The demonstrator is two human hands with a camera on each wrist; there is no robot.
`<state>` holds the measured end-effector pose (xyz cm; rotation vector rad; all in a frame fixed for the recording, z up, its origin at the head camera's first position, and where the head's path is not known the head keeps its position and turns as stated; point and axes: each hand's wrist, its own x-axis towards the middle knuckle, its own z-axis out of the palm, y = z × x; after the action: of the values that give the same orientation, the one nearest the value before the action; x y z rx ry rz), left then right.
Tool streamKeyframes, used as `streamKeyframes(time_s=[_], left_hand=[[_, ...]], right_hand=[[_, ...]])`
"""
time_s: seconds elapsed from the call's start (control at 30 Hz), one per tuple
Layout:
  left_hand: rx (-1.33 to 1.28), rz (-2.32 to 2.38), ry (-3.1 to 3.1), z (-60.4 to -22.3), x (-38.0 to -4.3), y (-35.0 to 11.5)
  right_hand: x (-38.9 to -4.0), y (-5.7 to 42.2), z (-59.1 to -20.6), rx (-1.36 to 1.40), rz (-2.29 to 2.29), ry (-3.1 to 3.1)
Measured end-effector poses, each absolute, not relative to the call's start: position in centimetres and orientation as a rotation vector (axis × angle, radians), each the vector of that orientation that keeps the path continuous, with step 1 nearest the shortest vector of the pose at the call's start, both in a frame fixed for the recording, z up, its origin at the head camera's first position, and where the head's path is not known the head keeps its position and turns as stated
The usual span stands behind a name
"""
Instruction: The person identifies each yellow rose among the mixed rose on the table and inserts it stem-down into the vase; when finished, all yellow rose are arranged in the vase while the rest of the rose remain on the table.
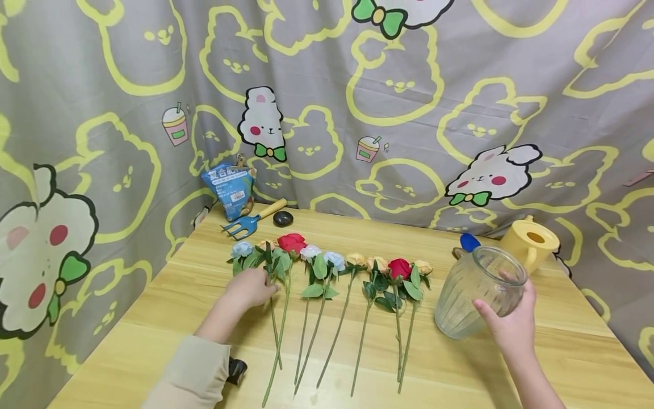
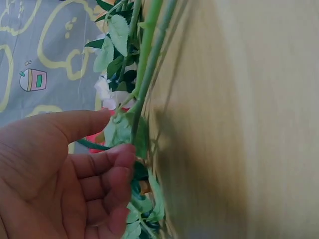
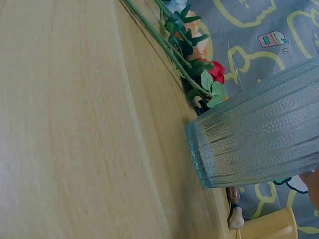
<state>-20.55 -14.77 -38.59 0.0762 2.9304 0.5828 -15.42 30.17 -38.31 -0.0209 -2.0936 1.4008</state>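
- The left hand [image 1: 250,288] is at the left end of a row of roses [image 1: 334,261] on the bench [image 1: 153,341], just below the blooms and beside the upper stems.
- Its thumb and forefinger stand apart, the other fingers loosely bent; a stem [image 2: 149,74] passes just by the fingertips, and whether they touch it I cannot tell.
- The right hand [image 1: 513,324] grips a glass vase [image 1: 467,295] by its right side, thumb on the near face. The vase is right of the roses, in front of the yellow watering can [image 1: 517,241]; whether its base rests on the bench is unclear.
- Only the left wrist view shows the gap between thumb and forefinger and that hand's palm side; from the head, the back of the hand covers them.
- The right wrist view gives the vase's pebbled, ribbed wall and thick base, plus a wooden handle [image 3: 237,218] beyond it; the vase's mouth shows only from the head.
- The roses point their blooms at the curtain [image 1: 317,130], with stems running towards the person, most slanting slightly left at the near end. The two leftmost stems cross low down.
- The vase leans: mouth up and to the right, base down to the left, its long axis oblique to the bench.
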Motion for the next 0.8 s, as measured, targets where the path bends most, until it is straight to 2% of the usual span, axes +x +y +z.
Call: streamKeyframes(time_s=[0.8], left_hand=[[0.024, 0.665, 3.008, -40.8, -21.2, -14.8]], right_hand=[[-15.4, 30.2, -38.4, -0.028, 1.407, -2.093]])
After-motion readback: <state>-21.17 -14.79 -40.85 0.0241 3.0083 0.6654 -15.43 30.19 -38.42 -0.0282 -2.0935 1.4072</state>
